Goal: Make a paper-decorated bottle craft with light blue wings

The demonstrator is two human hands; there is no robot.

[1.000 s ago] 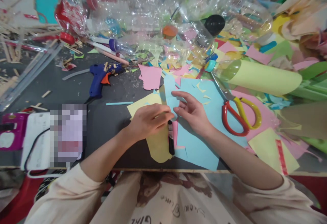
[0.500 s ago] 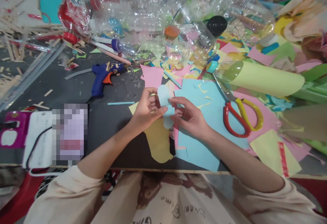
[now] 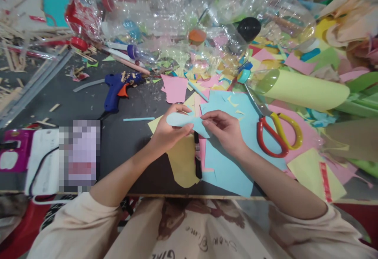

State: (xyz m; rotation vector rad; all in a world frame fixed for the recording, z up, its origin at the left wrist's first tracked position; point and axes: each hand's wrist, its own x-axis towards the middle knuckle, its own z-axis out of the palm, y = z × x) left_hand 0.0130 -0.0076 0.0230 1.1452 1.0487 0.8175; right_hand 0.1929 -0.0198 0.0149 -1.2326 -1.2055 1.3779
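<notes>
Between my two hands is a light blue paper cutout [image 3: 178, 120] with a rounded end, lying nearly level. My left hand [image 3: 169, 130] pinches it, thumb in front and fingers behind. At its right end, the thumb and fingertips of my right hand [image 3: 223, 129] close on the paper. Below them a yellow paper piece [image 3: 183, 164] and a dark-handled tool [image 3: 197, 162] rest on the dark table. A large light blue sheet [image 3: 228, 164] lies under my right hand. Scissors [image 3: 274, 133] with one red and one yellow handle lie to its right.
A blue glue gun [image 3: 113, 91] lies at the left, near a thin blue paper strip [image 3: 138, 119]. A phone [image 3: 84, 152] sits near the front edge. Clear plastic bottles [image 3: 177, 22] and paper scraps fill the back. A bottle wrapped in yellow-green paper [image 3: 310, 89] is at right.
The light blue cutout has turned from upright to nearly level, its rounded end now toward my left palm. My right hand has shifted slightly along it, with its fingers drawn closer together.
</notes>
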